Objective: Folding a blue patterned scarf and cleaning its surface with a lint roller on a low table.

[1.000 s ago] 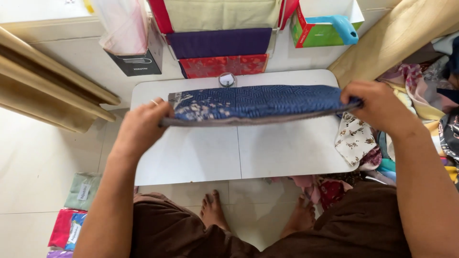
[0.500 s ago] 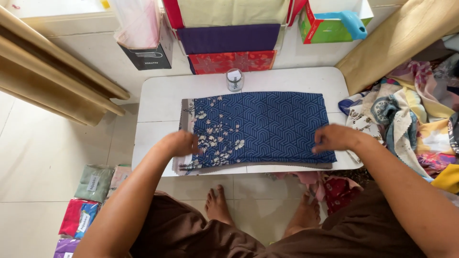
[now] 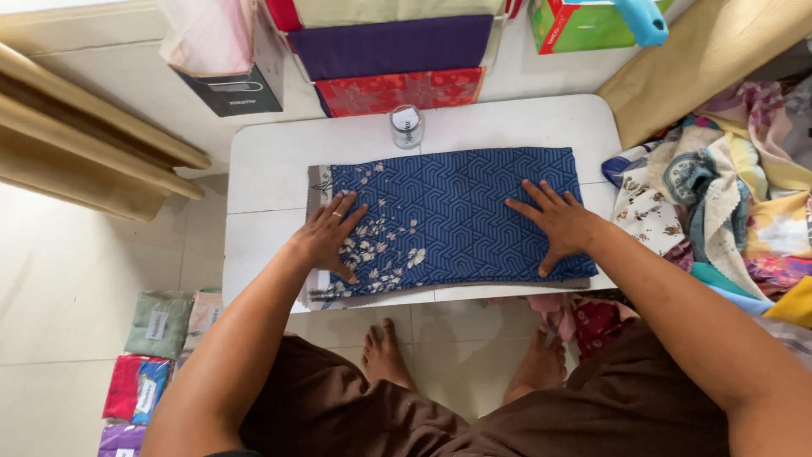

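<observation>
In the head view, one folded blue cloth [image 3: 457, 216] with a geometric weave and a cream flower border lies flat across the white table [image 3: 271, 161], its near edge at the table's front. Both hands press down on it, probably to flatten the fold: the left hand [image 3: 330, 237] rests on the flowered end, the right hand [image 3: 558, 222] on the plain end, fingers spread wide, palms down, grasping nothing. One small jar [image 3: 407, 127] stands just behind the cloth.
</observation>
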